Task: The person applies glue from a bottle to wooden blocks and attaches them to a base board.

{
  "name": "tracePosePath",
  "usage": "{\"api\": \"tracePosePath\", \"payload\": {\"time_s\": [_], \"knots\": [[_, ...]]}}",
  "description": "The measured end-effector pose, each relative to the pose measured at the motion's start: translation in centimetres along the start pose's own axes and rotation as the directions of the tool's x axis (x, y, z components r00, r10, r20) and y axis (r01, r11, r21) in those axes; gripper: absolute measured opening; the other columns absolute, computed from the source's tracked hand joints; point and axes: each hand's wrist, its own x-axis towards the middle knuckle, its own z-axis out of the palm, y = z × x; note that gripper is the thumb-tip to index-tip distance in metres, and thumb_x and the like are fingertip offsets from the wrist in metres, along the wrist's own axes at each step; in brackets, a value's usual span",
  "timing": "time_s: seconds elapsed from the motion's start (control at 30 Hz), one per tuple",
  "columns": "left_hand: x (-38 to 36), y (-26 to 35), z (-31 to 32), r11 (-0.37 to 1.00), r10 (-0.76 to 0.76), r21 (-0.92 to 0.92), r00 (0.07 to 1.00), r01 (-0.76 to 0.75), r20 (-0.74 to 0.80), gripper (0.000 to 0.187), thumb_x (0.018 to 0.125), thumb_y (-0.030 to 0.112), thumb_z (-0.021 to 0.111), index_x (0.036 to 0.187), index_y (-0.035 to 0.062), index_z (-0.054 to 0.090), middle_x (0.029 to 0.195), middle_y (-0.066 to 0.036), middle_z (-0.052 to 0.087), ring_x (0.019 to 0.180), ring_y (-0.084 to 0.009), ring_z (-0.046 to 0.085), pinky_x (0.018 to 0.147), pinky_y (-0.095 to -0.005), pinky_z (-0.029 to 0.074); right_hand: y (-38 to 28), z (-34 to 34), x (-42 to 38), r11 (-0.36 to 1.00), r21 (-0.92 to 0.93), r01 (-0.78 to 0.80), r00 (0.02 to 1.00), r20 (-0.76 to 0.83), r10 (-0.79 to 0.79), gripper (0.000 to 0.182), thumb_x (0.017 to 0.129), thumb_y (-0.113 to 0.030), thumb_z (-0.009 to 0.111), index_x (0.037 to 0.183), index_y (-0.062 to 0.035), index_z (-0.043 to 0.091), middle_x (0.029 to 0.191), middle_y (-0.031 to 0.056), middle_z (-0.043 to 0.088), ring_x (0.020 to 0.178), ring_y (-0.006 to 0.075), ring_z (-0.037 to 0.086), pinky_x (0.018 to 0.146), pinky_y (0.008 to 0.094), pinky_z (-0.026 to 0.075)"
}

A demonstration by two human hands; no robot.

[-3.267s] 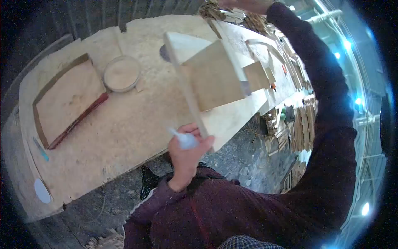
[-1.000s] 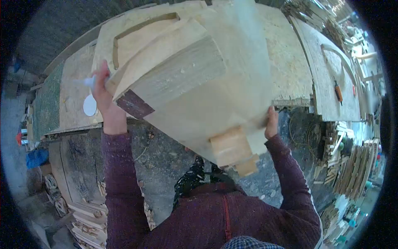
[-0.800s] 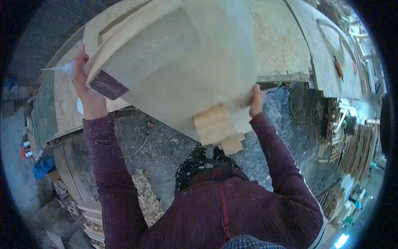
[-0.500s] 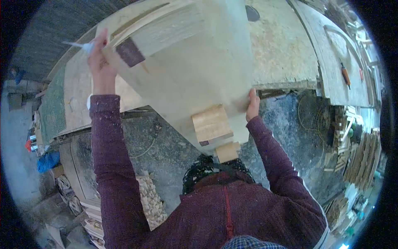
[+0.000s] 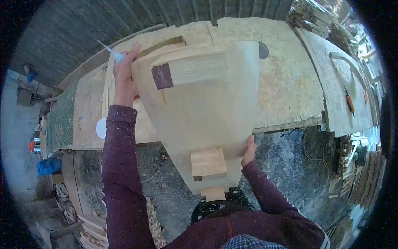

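Observation:
A pale tapered wooden panel (image 5: 178, 120) is held up in front of me, wide end away from me, narrow end near my waist. It bears a dark reddish square (image 5: 162, 76), a long pale strip (image 5: 199, 68) and a small wood block (image 5: 208, 162). My left hand (image 5: 124, 79) grips its far left edge. The same hand also holds a white bottle with a thin pointed nozzle (image 5: 119, 57), its body mostly hidden by the fingers. My right hand (image 5: 248, 152) is closed on the panel's lower right edge, with the thumb showing.
Behind the panel stands a wooden workbench (image 5: 286, 87), with a dark oval piece (image 5: 263, 50) and a white round object (image 5: 101, 128) on it. An orange-handled tool (image 5: 350, 103) lies on the right-hand table. Stacked wood strips (image 5: 367, 178) stand at right; a corrugated wall (image 5: 166, 14) rises behind.
The panel sits lower in view and has turned, so its wide end is more level. My left hand has shifted right and down, my right hand down. More of the wall shows.

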Motion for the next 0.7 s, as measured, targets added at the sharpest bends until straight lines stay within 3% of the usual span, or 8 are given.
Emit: {"api": "tracePosePath", "payload": {"time_s": [0.07,0.13,0.17,0.37,0.53,0.7], "knots": [[0.2,-0.1,-0.3,1.0,0.017,0.015,1.0,-0.017,0.009,0.032,0.066,0.013,0.083,0.078,0.0135,0.053,0.072,0.003,0.052,0.063,-0.0093,0.052,0.054,-0.026,0.046,-0.3,0.3,0.0,1.0,-0.018,0.015,1.0,-0.026,-0.016,0.044,0.094,-0.045,0.047,0.075,-0.0057,0.057,0.074,-0.0006,0.056,0.066,0.0089,0.049,0.06,0.0265,0.041],[1.0,-1.2,-1.0,0.999,0.034,0.024,0.999,-0.033,-0.024,0.032,0.066,0.013,0.083,0.078,0.0137,0.053,0.073,0.002,0.053,0.064,-0.0091,0.052,0.055,-0.0253,0.046,1.0,-1.0,1.4,0.999,-0.046,0.008,0.992,0.129,-0.002,0.045,0.094,-0.045,0.047,0.073,-0.0062,0.055,0.073,-0.0027,0.052,0.063,0.0079,0.045,0.057,0.0268,0.038],[1.5,-1.5,-1.0,0.999,0.037,0.021,0.999,-0.037,-0.021,0.032,0.066,0.013,0.083,0.078,0.0137,0.053,0.073,0.002,0.053,0.064,-0.0091,0.052,0.055,-0.0253,0.046,1.4,-1.2,1.8,0.999,-0.043,0.012,0.992,0.129,-0.006,0.045,0.094,-0.045,0.047,0.073,-0.0062,0.055,0.073,-0.0027,0.052,0.063,0.0079,0.045,0.057,0.0268,0.038],[2.4,-3.1,0.5,0.996,0.092,-0.011,0.993,-0.093,-0.077,0.031,0.068,0.012,0.082,0.078,0.0138,0.052,0.074,0.002,0.053,0.064,-0.0081,0.051,0.056,-0.0242,0.044,2.3,-1.0,2.9,1.0,-0.003,0.03,0.998,0.054,-0.03,0.048,0.094,-0.047,0.047,0.072,-0.0045,0.054,0.066,-0.0047,0.046,0.062,0.007,0.04,0.054,0.0276,0.033],[2.5,-4.2,0.7,0.996,0.087,0.009,0.996,-0.086,-0.031,0.032,0.069,0.011,0.081,0.078,0.0128,0.051,0.074,0.002,0.052,0.066,-0.0083,0.05,0.058,-0.0241,0.043,2.7,-1.5,3.0,0.99,-0.139,0.01,1.0,-0.017,-0.013,0.05,0.093,-0.047,0.048,0.069,-0.0034,0.054,0.068,-0.0041,0.046,0.063,0.0071,0.038,0.054,0.0271,0.031],[4.5,-6.3,0.9,0.984,0.165,0.08,0.98,-0.157,-0.107,0.03,0.071,0.013,0.08,0.078,0.0126,0.051,0.074,0.002,0.053,0.067,-0.0079,0.051,0.06,-0.0249,0.042,2.8,-1.5,3.7,0.991,-0.131,0.008,1.0,0.005,-0.007,0.05,0.093,-0.046,0.049,0.071,-0.0017,0.056,0.072,-0.0025,0.051,0.066,0.0083,0.043,0.06,0.0277,0.037]]}}
